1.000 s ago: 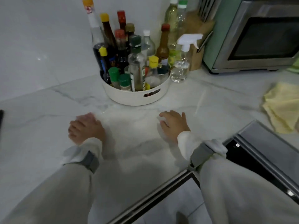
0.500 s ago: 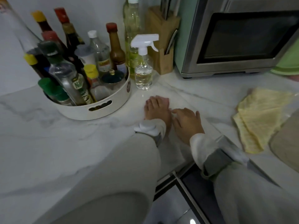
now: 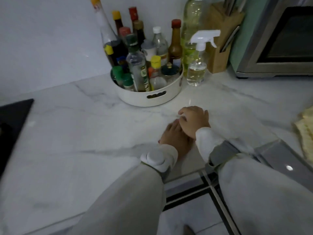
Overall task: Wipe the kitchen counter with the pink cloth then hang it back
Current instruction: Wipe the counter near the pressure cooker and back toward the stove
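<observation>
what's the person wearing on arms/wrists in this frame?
Both arms are in loose, pale cream long sleeves with cuffs at the wrist. The left hand has a rounded white puck-like device on a grey band just behind its cuff. The right hand has a wider grey wrist strap over the sleeve. No gloves or rings show.

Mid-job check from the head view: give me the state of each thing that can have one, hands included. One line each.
left hand: flat on the counter, fingers straight, holding nothing visible.
right hand: resting partly over the left hand, fingers loosely bent, no cloth visible.
pink cloth: not in view.
counter: bare marble around the hands.
spray bottle: upright, partly filled with clear liquid.
round caddy: full of upright capped bottles.
oven: door closed.
yellow cloth: lying crumpled at the right edge.
</observation>
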Action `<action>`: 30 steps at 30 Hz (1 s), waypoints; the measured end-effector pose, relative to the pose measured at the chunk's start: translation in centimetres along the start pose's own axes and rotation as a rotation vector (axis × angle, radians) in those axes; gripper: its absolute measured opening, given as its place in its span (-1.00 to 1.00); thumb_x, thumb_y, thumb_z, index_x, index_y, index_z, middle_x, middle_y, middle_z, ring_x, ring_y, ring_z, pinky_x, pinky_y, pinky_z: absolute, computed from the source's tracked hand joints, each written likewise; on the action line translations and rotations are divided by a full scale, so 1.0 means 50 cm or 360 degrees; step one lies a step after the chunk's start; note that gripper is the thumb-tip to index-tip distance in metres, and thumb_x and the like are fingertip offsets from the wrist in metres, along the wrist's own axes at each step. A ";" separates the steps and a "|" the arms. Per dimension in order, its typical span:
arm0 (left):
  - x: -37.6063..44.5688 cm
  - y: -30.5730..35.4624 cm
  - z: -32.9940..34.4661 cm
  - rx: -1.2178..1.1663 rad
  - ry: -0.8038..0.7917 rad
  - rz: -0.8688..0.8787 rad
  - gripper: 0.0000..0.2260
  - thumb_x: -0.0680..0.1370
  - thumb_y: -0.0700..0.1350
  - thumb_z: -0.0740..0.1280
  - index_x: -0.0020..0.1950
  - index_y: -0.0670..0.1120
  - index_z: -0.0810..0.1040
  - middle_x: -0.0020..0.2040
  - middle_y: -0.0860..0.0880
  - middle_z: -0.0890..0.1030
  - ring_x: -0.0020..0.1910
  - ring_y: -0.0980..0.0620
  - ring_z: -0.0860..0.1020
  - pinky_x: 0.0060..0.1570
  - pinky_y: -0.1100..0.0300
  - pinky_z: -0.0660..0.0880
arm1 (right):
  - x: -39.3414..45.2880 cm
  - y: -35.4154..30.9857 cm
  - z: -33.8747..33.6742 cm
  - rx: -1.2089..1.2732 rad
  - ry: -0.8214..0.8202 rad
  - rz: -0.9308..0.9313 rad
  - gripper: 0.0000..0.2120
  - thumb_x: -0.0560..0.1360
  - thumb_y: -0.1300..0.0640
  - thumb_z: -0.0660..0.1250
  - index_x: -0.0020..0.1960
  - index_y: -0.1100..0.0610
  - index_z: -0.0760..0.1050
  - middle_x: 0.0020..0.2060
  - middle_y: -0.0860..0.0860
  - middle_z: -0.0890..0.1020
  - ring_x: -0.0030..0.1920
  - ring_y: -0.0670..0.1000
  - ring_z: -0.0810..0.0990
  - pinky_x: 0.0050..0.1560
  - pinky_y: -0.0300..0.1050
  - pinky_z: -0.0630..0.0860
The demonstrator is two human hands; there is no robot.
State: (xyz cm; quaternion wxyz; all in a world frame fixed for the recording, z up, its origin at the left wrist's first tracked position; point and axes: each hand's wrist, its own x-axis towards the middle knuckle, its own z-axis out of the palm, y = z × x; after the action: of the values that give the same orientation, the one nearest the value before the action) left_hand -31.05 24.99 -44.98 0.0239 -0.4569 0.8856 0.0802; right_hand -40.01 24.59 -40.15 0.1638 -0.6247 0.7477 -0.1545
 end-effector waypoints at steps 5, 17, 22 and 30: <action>-0.184 -0.290 -0.007 -0.0216 0.0224 -0.0984 -0.46 0.62 0.10 0.01 0.56 -0.05 0.02 0.57 -0.12 0.07 0.53 -0.13 0.10 0.48 -0.05 0.07 | -0.062 -0.162 0.076 0.0015 -0.0181 -0.0259 -0.72 0.54 0.11 0.15 0.23 0.03 0.46 0.26 0.03 0.50 0.37 0.10 0.30 0.46 0.19 0.04; -0.417 -0.249 0.041 -0.0207 0.0404 -0.1184 -0.43 0.48 0.07 0.00 0.38 -0.21 0.38 0.26 -0.27 0.49 0.20 -0.27 0.47 0.22 -0.08 0.44 | -0.196 -0.278 0.171 0.0032 -0.0273 -0.0424 -0.68 0.56 0.13 0.13 0.30 0.04 0.40 0.28 0.03 0.49 0.37 0.11 0.32 0.47 0.15 0.08; -0.425 -0.165 0.010 -0.0408 0.0199 -0.0183 -0.60 0.62 -0.02 0.14 0.46 -0.05 0.34 0.49 -0.08 0.31 0.47 -0.08 0.22 0.47 0.10 0.07 | -0.217 -0.273 0.178 0.0078 -0.0281 -0.0436 -0.68 0.57 0.19 0.11 0.29 0.06 0.42 0.24 0.07 0.55 0.26 0.15 0.46 0.35 0.03 0.31; -0.513 -0.277 -0.032 -0.0843 0.0331 -0.0723 -0.63 0.51 -0.19 0.23 0.32 -0.07 0.46 0.10 -0.11 0.61 0.11 -0.14 0.55 0.17 0.19 0.43 | -0.247 -0.302 0.197 -0.0163 -0.0494 -0.0516 -0.69 0.57 0.09 0.13 0.27 -0.04 0.45 0.26 0.04 0.51 0.31 0.16 0.37 0.33 0.05 0.26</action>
State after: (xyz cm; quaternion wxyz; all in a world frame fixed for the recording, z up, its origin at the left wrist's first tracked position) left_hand -4.87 37.49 -42.11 -0.1682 -0.6380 0.7077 0.2525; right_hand -20.29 33.91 -41.77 0.2181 -0.7605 0.6101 -0.0427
